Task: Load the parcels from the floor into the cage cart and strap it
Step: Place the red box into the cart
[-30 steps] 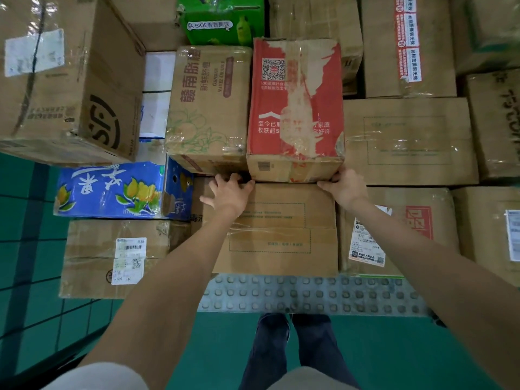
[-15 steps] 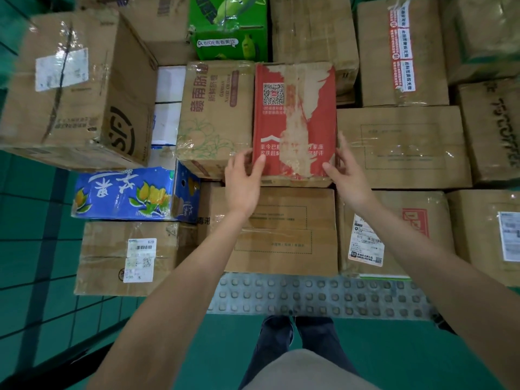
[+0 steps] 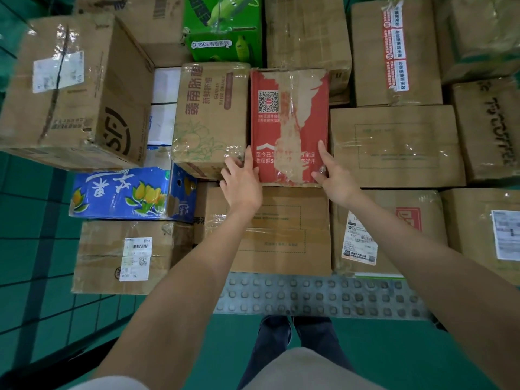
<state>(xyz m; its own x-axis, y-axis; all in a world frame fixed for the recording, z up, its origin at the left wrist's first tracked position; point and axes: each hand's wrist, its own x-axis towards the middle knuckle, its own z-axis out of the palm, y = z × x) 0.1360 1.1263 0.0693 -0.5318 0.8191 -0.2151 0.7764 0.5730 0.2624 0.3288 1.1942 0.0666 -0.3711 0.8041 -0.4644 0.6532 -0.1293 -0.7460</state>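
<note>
Hands have climbed from the near bottom edge of the red box (image 3: 289,125) to its two long sides within the last second. The left hand (image 3: 242,180) lies with straight fingers (image 3: 249,156) against the box's left flank, beside the orange-print box (image 3: 209,116); the right hand (image 3: 334,175) presses its fingers (image 3: 323,153) to the right flank. Neither hand curls round anything. The red box sits on the stacked cartons, wedged between the orange-print box and a plain brown carton (image 3: 394,144). It looks squeezed for a lift, so loading has barely begun, and no cage cart shows.
</note>
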